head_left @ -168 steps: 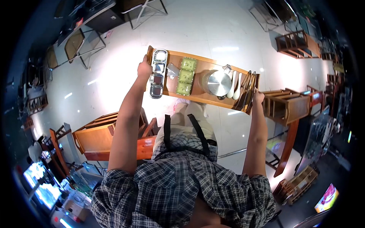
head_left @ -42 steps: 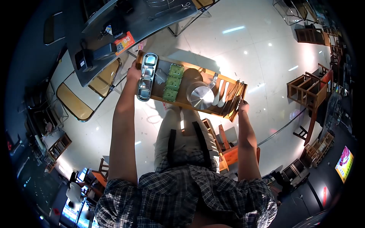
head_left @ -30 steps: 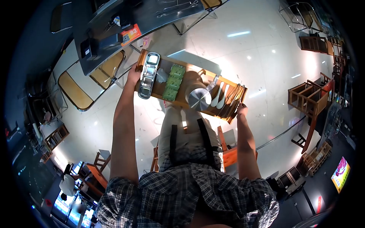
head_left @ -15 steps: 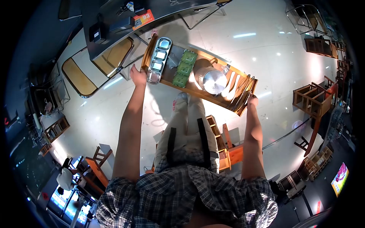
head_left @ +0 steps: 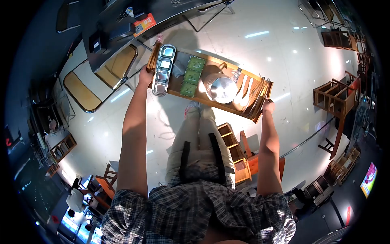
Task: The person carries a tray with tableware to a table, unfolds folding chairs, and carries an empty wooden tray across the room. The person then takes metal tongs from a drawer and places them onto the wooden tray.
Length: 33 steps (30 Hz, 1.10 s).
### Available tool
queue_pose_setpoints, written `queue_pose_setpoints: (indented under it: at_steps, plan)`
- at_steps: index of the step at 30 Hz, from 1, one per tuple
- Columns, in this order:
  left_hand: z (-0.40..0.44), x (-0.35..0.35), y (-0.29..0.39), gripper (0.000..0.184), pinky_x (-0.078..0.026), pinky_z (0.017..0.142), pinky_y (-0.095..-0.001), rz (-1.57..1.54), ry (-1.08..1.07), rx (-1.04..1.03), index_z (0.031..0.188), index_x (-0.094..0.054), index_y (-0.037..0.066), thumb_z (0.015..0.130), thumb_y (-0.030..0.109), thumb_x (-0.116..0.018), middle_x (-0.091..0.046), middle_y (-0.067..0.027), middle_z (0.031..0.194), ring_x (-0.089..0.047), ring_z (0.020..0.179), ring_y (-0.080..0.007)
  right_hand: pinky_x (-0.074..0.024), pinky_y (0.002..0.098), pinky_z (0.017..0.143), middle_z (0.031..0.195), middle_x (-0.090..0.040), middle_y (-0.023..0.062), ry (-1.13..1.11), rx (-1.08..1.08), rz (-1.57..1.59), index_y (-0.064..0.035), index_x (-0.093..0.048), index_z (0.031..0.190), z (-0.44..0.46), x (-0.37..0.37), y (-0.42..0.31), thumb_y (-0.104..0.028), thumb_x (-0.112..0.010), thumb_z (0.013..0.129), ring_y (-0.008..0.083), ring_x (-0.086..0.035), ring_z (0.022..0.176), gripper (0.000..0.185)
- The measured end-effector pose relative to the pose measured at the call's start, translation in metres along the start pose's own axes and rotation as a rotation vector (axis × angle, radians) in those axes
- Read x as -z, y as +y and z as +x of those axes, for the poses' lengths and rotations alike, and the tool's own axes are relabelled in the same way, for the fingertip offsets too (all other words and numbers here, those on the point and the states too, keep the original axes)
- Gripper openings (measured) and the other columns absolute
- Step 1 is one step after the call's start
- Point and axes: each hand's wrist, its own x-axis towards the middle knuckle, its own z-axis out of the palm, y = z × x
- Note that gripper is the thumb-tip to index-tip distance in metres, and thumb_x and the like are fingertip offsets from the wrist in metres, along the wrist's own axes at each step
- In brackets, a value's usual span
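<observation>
A wooden tray (head_left: pixel 187 96) is held out in front of me, tilted in view with its right end nearer my body. My left hand (head_left: pixel 145 76) grips its left end, fingers partly hidden by the rim. At the opposite end, my right hand (head_left: pixel 268 106) is closed on the edge. Across the tray's left side lies a steel compartment dish (head_left: pixel 161 77). Beside it are a crumpled clear plastic piece (head_left: pixel 178 68) and a green sectioned dish (head_left: pixel 192 76). Farther right stand a shiny metal pot (head_left: pixel 224 90), white spoons (head_left: pixel 242 90) and several dark chopsticks (head_left: pixel 259 97).
A dark table (head_left: pixel 109 53) with boxes and an orange card (head_left: pixel 145 24) stands at the upper left. Folding chairs (head_left: pixel 81 92) are by it. Below the tray is a wooden shelf unit (head_left: pixel 232 142); wooden chairs (head_left: pixel 331 99) stand at right.
The tray and both hands have shifted slightly left in view. My left fingers, earlier partly raised beside the tray's end, are now closer around it. The tray's contents keep their places.
</observation>
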Motion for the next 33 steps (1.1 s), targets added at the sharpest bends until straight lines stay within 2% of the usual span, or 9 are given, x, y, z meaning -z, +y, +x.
queue_pose_setpoints:
  at_steps: [2, 5, 8, 14, 18, 20, 23, 27, 33]
  plan:
    - [0.007, -0.001, -0.008, 0.037, -0.046, 0.075, -0.0305, -0.057, -0.017, -0.029, 0.113, -0.051, 0.001, 0.077, 0.005, -0.059, -0.063, -0.0133, 0.094, -0.06, 0.085, -0.0224, -0.045, 0.0412, 0.072, 0.084, -0.062, 0.0211, -0.003, -0.014, -0.007, -0.0002, -0.063, 0.09, -0.014, 0.0, -0.005, -0.034, -0.053, 0.083, 0.0378, -0.059, 0.08, 0.036]
    - [0.023, -0.01, -0.038, 0.041, -0.046, 0.074, -0.0321, -0.255, -0.016, 0.154, 0.11, -0.053, -0.001, 0.073, 0.012, -0.066, -0.063, -0.0142, 0.094, -0.06, 0.084, -0.0227, -0.0449, 0.0421, 0.072, 0.081, -0.062, 0.0219, -0.025, -0.003, -0.034, 0.0008, -0.061, 0.087, -0.025, -0.005, -0.006, -0.03, -0.05, 0.085, 0.0385, -0.059, 0.081, 0.032]
    - [0.015, 0.004, -0.021, 0.027, -0.046, 0.07, -0.031, -0.361, -0.077, 0.259, 0.1, -0.055, -0.001, 0.076, 0.007, -0.063, -0.062, -0.0108, 0.089, -0.058, 0.08, -0.019, -0.0446, 0.0421, 0.074, 0.084, -0.061, 0.0233, 0.003, -0.064, -0.009, 0.0018, -0.059, 0.089, -0.05, -0.011, -0.007, -0.029, -0.05, 0.085, 0.0386, -0.058, 0.083, 0.032]
    - [0.024, 0.019, 0.018, 0.021, -0.045, 0.065, -0.032, -0.269, -0.065, 0.285, 0.096, -0.055, -0.002, 0.077, 0.007, -0.061, -0.059, -0.0085, 0.083, -0.056, 0.071, -0.0182, -0.0442, 0.0414, 0.076, 0.088, -0.061, 0.0242, -0.038, -0.238, 0.056, 0.0023, -0.059, 0.09, -0.093, -0.02, 0.009, -0.028, -0.05, 0.085, 0.0376, -0.058, 0.087, 0.032]
    - [0.062, 0.012, 0.017, 0.023, -0.045, 0.058, -0.0325, -0.271, -0.263, 0.201, 0.095, -0.057, -0.004, 0.077, 0.01, -0.058, -0.059, -0.0093, 0.078, -0.056, 0.065, -0.0176, -0.0443, 0.0408, 0.075, 0.088, -0.061, 0.0237, -0.035, -0.308, 0.108, 0.0036, -0.059, 0.091, -0.129, -0.026, 0.027, -0.029, -0.05, 0.085, 0.0376, -0.058, 0.086, 0.034]
    - [0.069, 0.006, 0.03, 0.023, -0.044, 0.055, -0.0318, -0.379, -0.214, 0.125, 0.095, -0.058, -0.003, 0.076, 0.01, -0.058, -0.058, -0.0089, 0.075, -0.055, 0.062, -0.0159, -0.0442, 0.0414, 0.076, 0.087, -0.061, 0.0237, -0.061, -0.402, 0.104, 0.0034, -0.06, 0.091, -0.146, -0.026, 0.026, -0.029, -0.051, 0.085, 0.0381, -0.058, 0.086, 0.034]
    - [0.068, 0.01, 0.091, 0.028, -0.046, 0.061, -0.0334, -0.164, -0.224, 0.081, 0.096, -0.06, -0.003, 0.073, 0.011, -0.06, -0.062, -0.0113, 0.078, -0.059, 0.069, -0.0183, -0.0442, 0.042, 0.075, 0.086, -0.062, 0.0238, -0.058, -0.503, 0.124, 0.0026, -0.061, 0.091, -0.172, -0.042, 0.038, -0.029, -0.051, 0.085, 0.038, -0.058, 0.084, 0.034]
    - [0.119, -0.003, 0.097, 0.032, -0.047, 0.072, -0.0331, 0.066, -0.265, -0.112, 0.099, -0.061, -0.003, 0.07, 0.006, -0.053, -0.064, -0.0168, 0.088, -0.062, 0.078, -0.0256, -0.0462, 0.0411, 0.071, 0.08, -0.063, 0.0209, -0.031, -0.634, 0.224, 0.0014, -0.063, 0.088, -0.222, -0.069, 0.046, -0.03, -0.054, 0.084, 0.0352, -0.06, 0.077, 0.033]
    - [0.162, -0.03, 0.151, 0.032, -0.046, 0.074, -0.0349, 0.135, -0.366, -0.227, 0.098, -0.061, -0.004, 0.069, 0.004, -0.049, -0.064, -0.0178, 0.088, -0.061, 0.081, -0.0272, -0.0469, 0.0387, 0.069, 0.076, -0.063, 0.0181, 0.053, -0.776, 0.341, 0.0004, -0.063, 0.087, -0.28, -0.097, 0.037, -0.031, -0.056, 0.083, 0.0332, -0.061, 0.074, 0.032]
